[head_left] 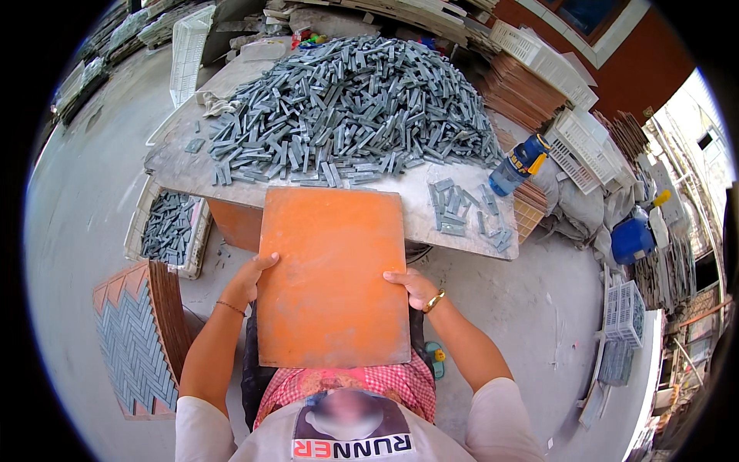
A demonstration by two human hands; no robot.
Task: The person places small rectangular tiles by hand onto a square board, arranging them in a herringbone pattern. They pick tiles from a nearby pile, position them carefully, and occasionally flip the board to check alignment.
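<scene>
An orange rectangular board (332,277) with grey dusty smears lies across my lap, its far edge at the near edge of the table (469,231). My left hand (250,279) grips the board's left side, thumb on top and fingers hidden beneath. On the opposite side my right hand (412,288) holds it the same way. Beyond the board rises a large heap of small grey-green stone strips (354,108) on the table. Several loose strips (458,204) lie apart at the table's right end.
A blue bottle (508,173) stands at the table's right edge. On the left floor are a white crate of strips (196,242) and a stack of boards (135,339) topped with strips in herringbone. Brown boards (519,92) and white crates (577,146) are piled at the right.
</scene>
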